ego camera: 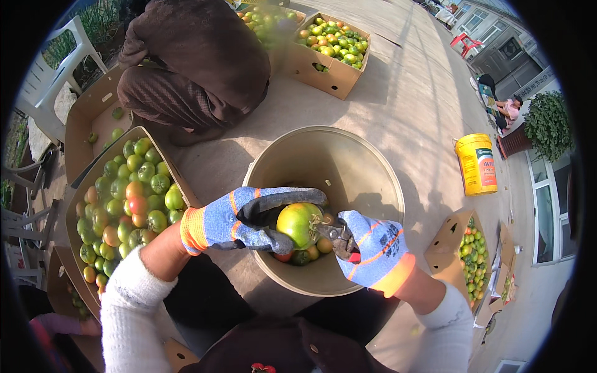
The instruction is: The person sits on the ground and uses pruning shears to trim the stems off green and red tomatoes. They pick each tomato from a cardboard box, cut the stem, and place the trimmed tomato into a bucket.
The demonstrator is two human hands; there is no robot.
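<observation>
My left hand (pixel 261 219), in a blue knit glove with a dark coated palm and orange cuff, holds a green tomato (pixel 298 225) with a yellowish-red tinge. The tomato's dry stem end faces right. My right hand (pixel 375 247), gloved alike, grips small pruning shears (pixel 342 237) with a bit of red on the handle. Their blades are at the tomato's stem; whether they touch it I cannot tell. Both hands are over a large beige bucket (pixel 359 154). Several tomatoes (pixel 302 257) lie at its bottom, partly hidden by my hands.
A cardboard box of tomatoes (pixel 126 200) stands at my left. Ahead, a crouching person (pixel 200 60) is near another full tomato box (pixel 326 60). To the right are a yellow bucket (pixel 475 165), a tilted-looking tomato box (pixel 450 247) and a potted plant (pixel 550 123). White plastic chairs (pixel 51 84) line the left.
</observation>
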